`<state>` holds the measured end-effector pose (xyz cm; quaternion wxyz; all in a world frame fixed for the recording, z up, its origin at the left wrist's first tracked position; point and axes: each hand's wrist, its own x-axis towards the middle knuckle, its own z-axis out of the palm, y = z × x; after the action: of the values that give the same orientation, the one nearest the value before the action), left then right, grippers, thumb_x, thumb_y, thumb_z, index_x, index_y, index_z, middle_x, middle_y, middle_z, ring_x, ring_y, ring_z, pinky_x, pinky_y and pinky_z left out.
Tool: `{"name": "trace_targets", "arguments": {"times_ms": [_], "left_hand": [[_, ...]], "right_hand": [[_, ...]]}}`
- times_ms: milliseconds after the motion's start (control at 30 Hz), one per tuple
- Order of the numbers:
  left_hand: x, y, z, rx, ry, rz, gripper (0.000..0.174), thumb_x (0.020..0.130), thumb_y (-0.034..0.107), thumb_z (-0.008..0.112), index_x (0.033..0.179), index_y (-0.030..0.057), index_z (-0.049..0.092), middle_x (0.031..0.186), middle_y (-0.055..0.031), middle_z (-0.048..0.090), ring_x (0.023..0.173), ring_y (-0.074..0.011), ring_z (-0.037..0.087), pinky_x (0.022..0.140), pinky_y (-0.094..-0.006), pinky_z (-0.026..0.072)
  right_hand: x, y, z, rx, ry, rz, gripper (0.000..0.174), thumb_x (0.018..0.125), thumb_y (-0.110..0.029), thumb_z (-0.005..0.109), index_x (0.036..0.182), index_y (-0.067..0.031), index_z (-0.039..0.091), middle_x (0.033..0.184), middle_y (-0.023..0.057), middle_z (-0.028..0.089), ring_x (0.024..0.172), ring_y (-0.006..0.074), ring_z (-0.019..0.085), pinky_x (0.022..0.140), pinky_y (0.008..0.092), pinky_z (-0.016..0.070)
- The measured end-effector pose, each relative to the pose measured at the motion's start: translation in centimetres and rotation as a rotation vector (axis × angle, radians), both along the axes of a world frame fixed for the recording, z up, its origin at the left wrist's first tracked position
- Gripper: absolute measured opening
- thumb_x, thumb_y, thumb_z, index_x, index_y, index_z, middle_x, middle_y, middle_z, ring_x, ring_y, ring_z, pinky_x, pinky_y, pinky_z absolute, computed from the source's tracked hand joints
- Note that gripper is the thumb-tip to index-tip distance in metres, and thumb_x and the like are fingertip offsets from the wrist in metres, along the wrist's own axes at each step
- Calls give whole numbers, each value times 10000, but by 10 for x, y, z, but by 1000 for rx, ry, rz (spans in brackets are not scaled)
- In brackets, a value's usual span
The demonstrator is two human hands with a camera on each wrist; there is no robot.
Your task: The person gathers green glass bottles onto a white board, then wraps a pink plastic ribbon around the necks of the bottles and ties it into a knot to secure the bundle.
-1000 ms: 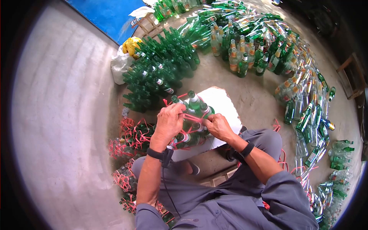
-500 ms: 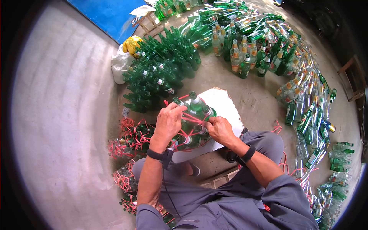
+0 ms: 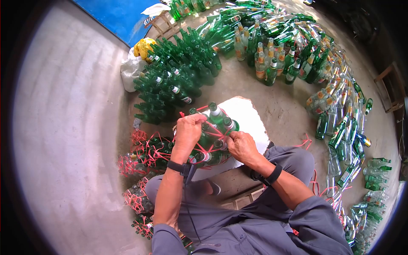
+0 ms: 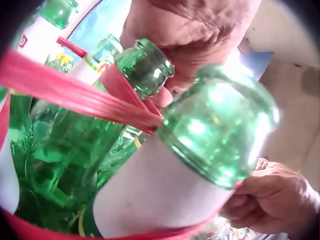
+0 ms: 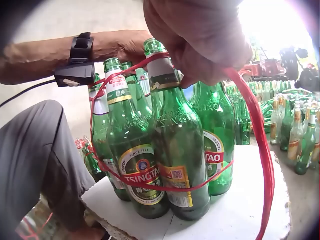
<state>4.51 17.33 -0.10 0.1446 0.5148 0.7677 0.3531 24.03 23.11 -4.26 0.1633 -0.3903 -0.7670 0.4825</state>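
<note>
Several green beer bottles (image 5: 182,125) stand upright in a tight bundle on a white board (image 3: 250,114). Red plastic strap (image 5: 150,187) circles their bodies, and more of it crosses between the necks. At the bundle's left side, my left hand (image 3: 188,132) has its fingers curled at a bottle neck, pinching the strap. My right hand (image 3: 243,146) pinches strap close against a neck on the near right, and a loose length hangs down from it in the right wrist view. From the left wrist, a capped-looking white neck label (image 4: 155,190) fills the front, partly hiding the right hand.
Upright green bottles (image 3: 187,63) crowd the left back. A long heap of lying bottles (image 3: 340,110) curves round the right. Strap-tied bundles (image 3: 148,153) stand at the left knee, beside the pale wall (image 3: 72,127). A wooden frame (image 3: 389,85) leans at far right.
The strap strands between the hands have spread from a bunch into a crossing over the necks. My right hand has shifted slightly down; the left has stayed almost in place.
</note>
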Motion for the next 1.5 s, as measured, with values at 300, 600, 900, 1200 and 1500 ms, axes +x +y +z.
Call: {"name": "trace_targets", "arguments": {"times_ms": [300,600,900,1200,1500], "left_hand": [[-5,-13,-4,-143,-41,-31,230,875,-3,548,1050,-14,696,788,-154,712,653,-206,723,647,-324,557],[33,-38,16,-14,222,-78,420,808,78,632,1224,22,626,1164,-208,645,1001,-358,649,898,-415,504],[78,-48,8,-55,584,-64,621,738,363,796,1273,104,620,1492,-202,424,1157,-332,571,1041,-497,323],[82,-49,3,-29,552,-5,523,742,328,785,1214,133,669,1494,-180,437,1072,-295,621,1065,-529,290],[84,-53,12,-57,495,4,514,730,327,795,1192,130,688,1499,-153,438,1065,-288,633,1063,-524,290]], "right_hand": [[10,-2,-11,106,-50,51,208,858,-140,548,771,17,653,736,276,628,741,474,628,685,522,497],[21,-4,-9,100,-30,137,213,848,-118,524,750,26,648,741,286,620,734,477,621,681,529,493],[31,-4,-1,164,68,129,227,889,-116,586,746,53,638,684,288,591,654,468,609,607,496,486],[43,0,-17,194,107,150,221,902,-113,606,758,51,637,684,286,578,594,442,585,565,470,462],[52,-6,13,243,28,207,232,897,-114,576,727,27,647,705,282,601,673,471,615,622,518,496]]}}
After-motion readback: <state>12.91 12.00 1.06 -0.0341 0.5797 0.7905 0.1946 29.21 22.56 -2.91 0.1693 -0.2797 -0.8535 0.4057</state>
